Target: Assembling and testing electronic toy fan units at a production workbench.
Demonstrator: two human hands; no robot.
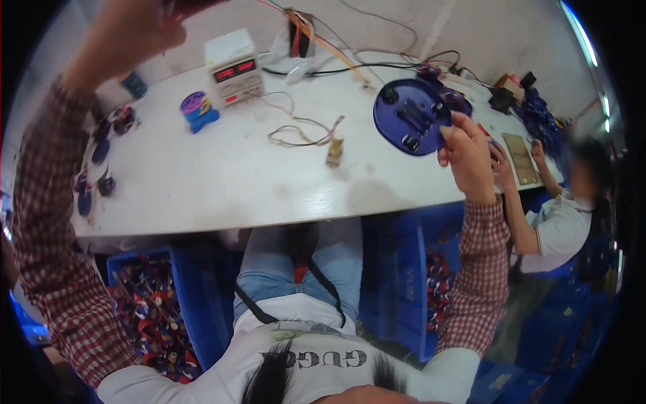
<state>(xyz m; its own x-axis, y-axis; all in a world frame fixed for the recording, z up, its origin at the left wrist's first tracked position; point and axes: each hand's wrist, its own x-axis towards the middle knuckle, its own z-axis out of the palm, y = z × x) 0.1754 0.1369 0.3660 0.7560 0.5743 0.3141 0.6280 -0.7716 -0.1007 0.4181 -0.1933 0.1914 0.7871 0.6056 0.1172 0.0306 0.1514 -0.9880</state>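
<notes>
My right hand (469, 158) pinches the near right rim of a round dark purple plastic shell (393, 124). The shell is tilted, its inner side with black fittings and slots showing, and it is held above the table (262, 195). Raised at the upper left, my left hand (131, 40) has its fingers closed around a dark reddish thing (192, 7), mostly cut off by the picture's edge; its kind I cannot make out. Between the hands, a thin cable (289, 141) lies looped beside a small yellowish block (334, 152).
A white power supply (232, 64) with a red display stands behind a purple and blue tub (197, 111). Small dark parts (101, 151) lie on the left. Blue crates (202, 296) holding several parts flank my legs. At right, a co-worker (558, 215) handles something red.
</notes>
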